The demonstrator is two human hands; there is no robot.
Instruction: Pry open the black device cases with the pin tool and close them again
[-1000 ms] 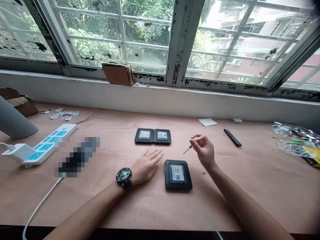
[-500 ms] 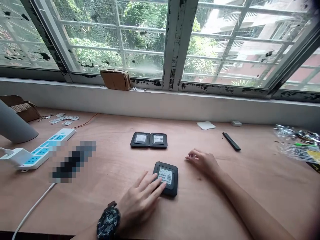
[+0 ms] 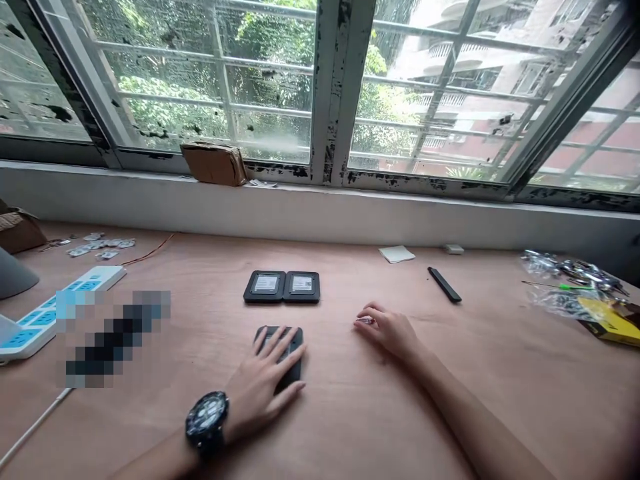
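Note:
My left hand (image 3: 265, 380), with a black watch (image 3: 207, 420) on its wrist, lies with spread fingers over a flat black drive case (image 3: 289, 378). The palm and fingers cover most of the case and its label. Two similar black cases with white labels, a left one (image 3: 258, 299) and a right one (image 3: 311, 298), lie side by side just beyond. My right hand (image 3: 395, 333) rests on the table to the right, its fingertips closed around a small whitish or metallic thing (image 3: 366, 320), too small to name.
A black bar-shaped piece (image 3: 444, 285) and a white square (image 3: 397, 254) lie at the back right. Plastic bags (image 3: 565, 303) and a yellow box (image 3: 613, 323) are at far right. On the left are a power strip (image 3: 75, 297), a blurred-out object and a white cable (image 3: 37, 423).
My left hand has slid the case left and now covers more of it. My right hand keeps its closed pose near the same place. The whole view has shifted a little.

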